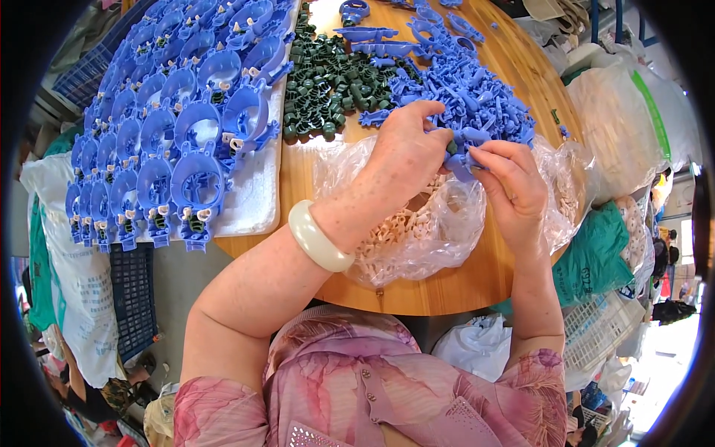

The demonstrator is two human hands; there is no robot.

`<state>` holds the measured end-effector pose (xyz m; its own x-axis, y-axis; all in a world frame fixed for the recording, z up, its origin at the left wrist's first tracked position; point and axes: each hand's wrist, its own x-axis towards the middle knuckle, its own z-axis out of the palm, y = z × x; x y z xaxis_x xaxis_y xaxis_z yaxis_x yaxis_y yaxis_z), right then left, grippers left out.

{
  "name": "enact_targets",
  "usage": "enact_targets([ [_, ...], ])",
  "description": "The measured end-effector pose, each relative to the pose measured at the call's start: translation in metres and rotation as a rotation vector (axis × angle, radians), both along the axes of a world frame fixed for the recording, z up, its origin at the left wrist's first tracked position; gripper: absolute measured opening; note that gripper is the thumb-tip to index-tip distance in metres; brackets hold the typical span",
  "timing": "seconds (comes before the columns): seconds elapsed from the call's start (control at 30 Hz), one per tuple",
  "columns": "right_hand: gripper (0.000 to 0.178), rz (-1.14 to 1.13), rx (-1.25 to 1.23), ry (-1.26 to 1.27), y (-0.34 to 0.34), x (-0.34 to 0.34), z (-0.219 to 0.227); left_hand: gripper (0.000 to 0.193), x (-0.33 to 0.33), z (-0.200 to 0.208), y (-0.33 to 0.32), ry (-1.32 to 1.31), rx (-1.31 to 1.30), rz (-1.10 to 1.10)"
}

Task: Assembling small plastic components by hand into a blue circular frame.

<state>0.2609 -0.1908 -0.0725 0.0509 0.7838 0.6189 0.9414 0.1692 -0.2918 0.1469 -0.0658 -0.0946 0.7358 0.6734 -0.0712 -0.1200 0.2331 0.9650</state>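
Observation:
My left hand, with a pale bangle on its wrist, and my right hand meet over the near part of the table. Between them is a small blue plastic part, pinched from both sides. A bit of dark green shows by my left fingertips; my fingers hide most of it. Just beyond lies a heap of loose blue plastic parts. Left of that heap spreads a pile of dark green plastic pieces. Under my hands sits a clear plastic bag of small pale peach pieces.
A white board at the left carries rows of blue ring-shaped assemblies. The round wooden table curves close to my body. Another clear bag lies at its right edge. Full sacks and a green bag crowd the right side.

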Motion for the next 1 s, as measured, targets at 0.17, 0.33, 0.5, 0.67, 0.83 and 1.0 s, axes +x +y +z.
enact_targets([
  [0.17, 0.025, -0.018, -0.051, 0.142, -0.0012, 0.0008, -0.0025, 0.035, 0.001, -0.0006, -0.0008, 0.035, 0.026, -0.007],
  [0.33, 0.023, -0.041, -0.052, 0.182, -0.0007, -0.0006, -0.0039, 0.039, 0.0019, -0.0045, 0.0003, 0.012, 0.026, -0.005],
  [0.5, 0.022, -0.055, -0.012, 0.147, 0.0007, -0.0011, -0.0085, 0.037, -0.0015, -0.0003, -0.0005, 0.041, 0.086, -0.002],
  [0.67, 0.023, -0.03, 0.042, -0.088, 0.0012, 0.0027, -0.008, 0.036, -0.0003, -0.0033, -0.0004, 0.049, 0.122, -0.001],
  [0.83, 0.024, 0.046, 0.073, -0.159, 0.0032, 0.0061, -0.0077, 0.036, -0.0013, -0.0008, -0.0019, 0.031, 0.078, -0.01],
  [1.0, 0.025, 0.036, 0.066, -0.09, 0.004, 0.003, -0.0097, 0.037, -0.0008, -0.0028, -0.0017, 0.029, 0.071, -0.014],
])
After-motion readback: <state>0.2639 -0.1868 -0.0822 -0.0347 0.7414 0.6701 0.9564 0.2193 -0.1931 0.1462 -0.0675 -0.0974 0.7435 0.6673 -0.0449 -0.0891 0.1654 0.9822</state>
